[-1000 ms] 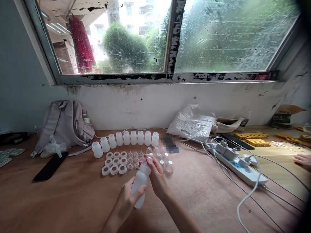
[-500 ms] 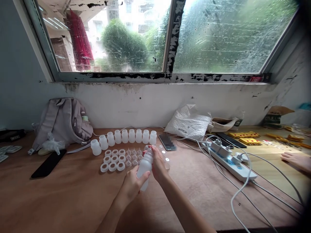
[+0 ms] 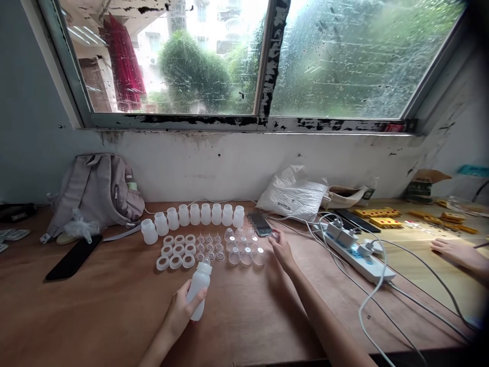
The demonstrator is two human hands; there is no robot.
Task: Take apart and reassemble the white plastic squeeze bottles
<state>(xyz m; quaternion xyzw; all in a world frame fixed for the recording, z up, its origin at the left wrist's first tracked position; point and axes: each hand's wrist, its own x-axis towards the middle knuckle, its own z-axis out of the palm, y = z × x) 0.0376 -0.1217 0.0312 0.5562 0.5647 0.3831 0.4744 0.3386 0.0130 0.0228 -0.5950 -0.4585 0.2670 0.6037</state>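
My left hand (image 3: 181, 306) is wrapped round a frosted baby bottle (image 3: 199, 288), tilted to the right, with a white collar and a clear nipple on top. My right hand (image 3: 281, 248) is off the bottle, beside the phone, with its thumb and fingertips drawn together; what is between them is too small to make out. Clear dome caps (image 3: 246, 256) lie in rows to its left. Further left sit clear nipples (image 3: 210, 248) and white collar rings (image 3: 176, 261). Behind them several open frosted bottles (image 3: 194, 214) stand in a curved row.
A phone (image 3: 261, 225) lies behind the caps. A white power strip (image 3: 355, 251) with loose cables is on the right, near a silver bag (image 3: 293, 192). At left are a backpack (image 3: 101, 188) and a black slab (image 3: 72, 258). Another person's hand (image 3: 456, 251) rests far right.
Both hands were together on the bottle. My left hand has carried it left and down; my right hand has let go of it and moved right toward the phone, uncovering the caps.
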